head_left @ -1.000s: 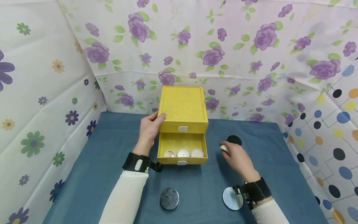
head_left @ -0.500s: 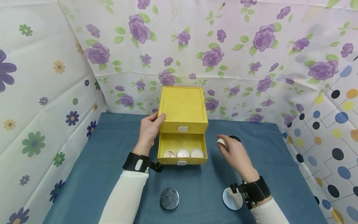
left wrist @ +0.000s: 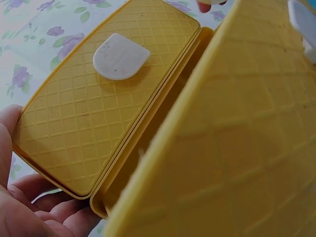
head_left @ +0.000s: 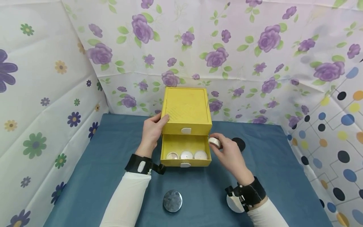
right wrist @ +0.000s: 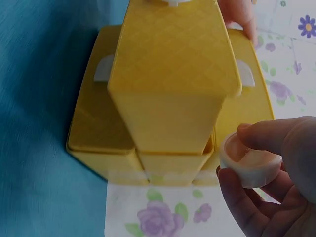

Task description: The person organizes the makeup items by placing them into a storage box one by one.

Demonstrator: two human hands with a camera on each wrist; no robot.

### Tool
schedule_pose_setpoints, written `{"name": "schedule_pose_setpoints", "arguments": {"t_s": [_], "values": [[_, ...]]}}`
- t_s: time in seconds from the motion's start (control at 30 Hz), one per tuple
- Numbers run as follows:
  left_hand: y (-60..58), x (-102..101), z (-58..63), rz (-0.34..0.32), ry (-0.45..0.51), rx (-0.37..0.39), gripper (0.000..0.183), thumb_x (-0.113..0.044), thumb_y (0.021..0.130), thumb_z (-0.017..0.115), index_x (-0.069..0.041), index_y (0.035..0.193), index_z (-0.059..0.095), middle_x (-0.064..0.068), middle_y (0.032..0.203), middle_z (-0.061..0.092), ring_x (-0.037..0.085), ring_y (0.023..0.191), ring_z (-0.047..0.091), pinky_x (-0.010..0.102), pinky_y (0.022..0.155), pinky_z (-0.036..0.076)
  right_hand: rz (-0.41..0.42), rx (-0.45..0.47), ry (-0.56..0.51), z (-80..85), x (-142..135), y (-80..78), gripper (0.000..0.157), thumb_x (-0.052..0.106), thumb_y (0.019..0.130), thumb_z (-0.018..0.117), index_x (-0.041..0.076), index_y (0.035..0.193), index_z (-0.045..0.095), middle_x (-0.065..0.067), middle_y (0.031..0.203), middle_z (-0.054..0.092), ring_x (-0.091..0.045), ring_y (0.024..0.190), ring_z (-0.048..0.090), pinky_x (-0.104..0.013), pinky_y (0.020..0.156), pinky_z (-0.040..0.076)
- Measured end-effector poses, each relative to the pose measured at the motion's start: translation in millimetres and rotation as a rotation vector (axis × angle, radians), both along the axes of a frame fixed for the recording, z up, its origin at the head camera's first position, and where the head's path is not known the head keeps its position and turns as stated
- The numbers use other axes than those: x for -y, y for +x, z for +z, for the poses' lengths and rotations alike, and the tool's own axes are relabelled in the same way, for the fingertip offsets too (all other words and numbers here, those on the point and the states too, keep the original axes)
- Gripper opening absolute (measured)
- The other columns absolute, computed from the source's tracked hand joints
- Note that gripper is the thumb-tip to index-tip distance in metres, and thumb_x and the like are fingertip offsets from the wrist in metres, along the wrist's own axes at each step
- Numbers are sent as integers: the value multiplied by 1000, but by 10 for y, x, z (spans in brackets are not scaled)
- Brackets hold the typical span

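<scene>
My left hand [head_left: 152, 128] holds the left side of a yellow drawer box [head_left: 187, 105], its thumb on the top edge. In the left wrist view, the fingers curl by the side of the upper drawer front [left wrist: 84, 113]. Below that front, a drawer [head_left: 185, 163] stands pulled out with 3 small round white pieces [head_left: 186, 155] along its front. My right hand [head_left: 231, 154] pinches a similar white cup-like piece [head_left: 214, 142] between thumb and fingers, right beside the open drawer's right wall. The right wrist view shows this piece [right wrist: 252, 165] with a hollowed, pale inside.
A black disc [head_left: 239, 144] lies right of the right hand. Nearer the front are a dark shiny round disc [head_left: 172, 201] and a light shiny disc [head_left: 234, 205], partly covered by the right wrist strap. Blue cloth [head_left: 113, 183] covers the table; patterned sheets [head_left: 232, 63] surround it.
My right hand has moved left with the white piece, from near the black disc to the drawer's right edge. The black disc shows more now. The left hand keeps its hold.
</scene>
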State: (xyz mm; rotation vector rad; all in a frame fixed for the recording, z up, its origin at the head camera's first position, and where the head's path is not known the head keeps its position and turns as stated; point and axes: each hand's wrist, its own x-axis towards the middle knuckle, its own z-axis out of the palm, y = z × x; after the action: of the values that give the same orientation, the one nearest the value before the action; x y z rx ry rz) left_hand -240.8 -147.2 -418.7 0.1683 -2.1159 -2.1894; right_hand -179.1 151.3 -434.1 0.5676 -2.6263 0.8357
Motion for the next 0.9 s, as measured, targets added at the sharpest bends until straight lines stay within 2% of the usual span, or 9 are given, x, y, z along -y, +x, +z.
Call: {"name": "schedule_pose_setpoints", "arguments": {"t_s": [0.23, 0.4, 0.53, 0.73, 0.8, 0.9], "values": [[14, -3, -1, -9, 2, -11, 61, -48, 88, 73, -21, 140, 58, 5, 135, 58, 20, 108, 60, 42, 95, 53, 86, -28, 5, 36, 193, -9, 35, 18, 88, 77, 17, 122, 67, 0, 103, 70, -12, 86, 61, -36, 67, 57], [17, 1, -1, -7, 3, -21, 61, -48, 88, 73, -20, 140, 57, 5, 136, 58, 20, 108, 60, 42, 95, 53, 142, -2, 15, 32, 337, -31, 32, 19, 90, 75, 19, 121, 68, 0, 104, 70, -12, 88, 62, -37, 69, 57], [13, -2, -9, -5, 2, -22, 61, -49, 87, 73, -21, 139, 58, 5, 135, 58, 19, 107, 61, 42, 95, 53, 139, 29, 58, 16, 437, -54, 30, 20, 92, 73, 19, 121, 68, 2, 101, 70, -10, 83, 62, -36, 66, 56], [18, -4, -11, -6, 4, -16, 62, -50, 87, 74, -21, 139, 58, 5, 134, 59, 20, 107, 61, 42, 94, 54, 107, 17, 178, 8, 561, -93, 31, 18, 94, 70, 16, 125, 66, -2, 100, 70, -14, 84, 63, -36, 66, 56], [18, 2, -10, -8, 4, -17, 63, -50, 87, 74, -20, 139, 58, 6, 135, 59, 20, 107, 61, 42, 94, 54, 111, 14, 213, 3, 603, -111, 28, 17, 95, 69, 14, 123, 66, -2, 97, 68, -14, 81, 62, -35, 65, 55], [19, -10, -17, -8, 5, -15, 64, -50, 86, 74, -20, 140, 57, 6, 135, 59, 21, 108, 61, 43, 95, 53, 135, 28, 233, -20, 648, -141, 15, 18, 98, 65, 12, 112, 65, 0, 85, 61, -13, 73, 55, -33, 60, 49]]}}
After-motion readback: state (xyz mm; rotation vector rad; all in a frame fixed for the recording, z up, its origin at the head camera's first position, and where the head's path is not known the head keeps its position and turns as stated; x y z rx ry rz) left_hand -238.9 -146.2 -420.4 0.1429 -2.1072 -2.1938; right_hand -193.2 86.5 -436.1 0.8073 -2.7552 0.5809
